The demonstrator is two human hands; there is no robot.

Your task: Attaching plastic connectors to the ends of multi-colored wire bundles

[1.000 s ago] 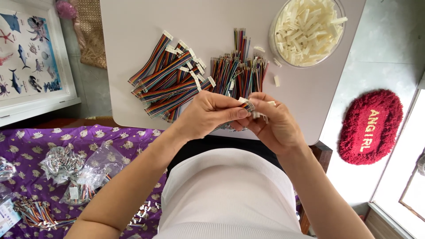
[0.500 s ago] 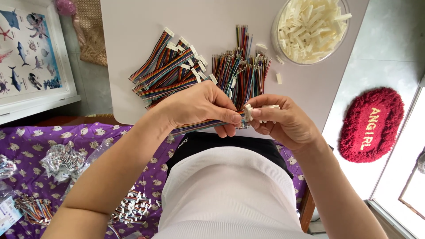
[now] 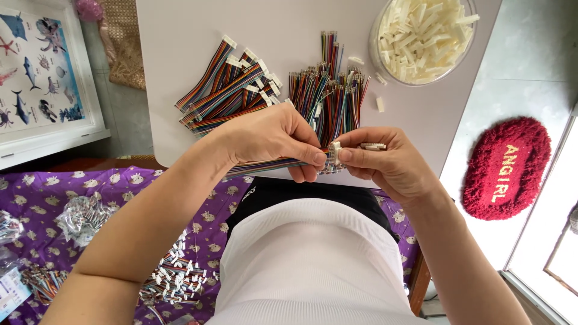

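Observation:
My left hand [image 3: 274,137] pinches a flat multicoloured ribbon cable [image 3: 262,166] that trails off to the left over the table edge. My right hand [image 3: 382,159] meets it fingertip to fingertip and holds a small white plastic connector [image 3: 335,151] at the cable's end. A few more white connectors [image 3: 373,146] lie in the right palm. Just beyond the hands lie a fanned pile of finished ribbon cables [image 3: 226,84] with white plugs and a pile of loose coloured wires [image 3: 328,99] with bare metal ends.
A clear round tub [image 3: 421,36] full of white connectors stands at the far right of the white table [image 3: 277,30]. A purple patterned cloth [image 3: 36,198] at lower left carries bags of cables. A red fuzzy mat [image 3: 503,168] lies on the floor at right, a framed sea-animal picture [image 3: 36,78] at left.
Both hands have shifted slightly toward the table edge while staying together. The left hand has slid along the ribbon cable, whose length now shows stretched to the left.

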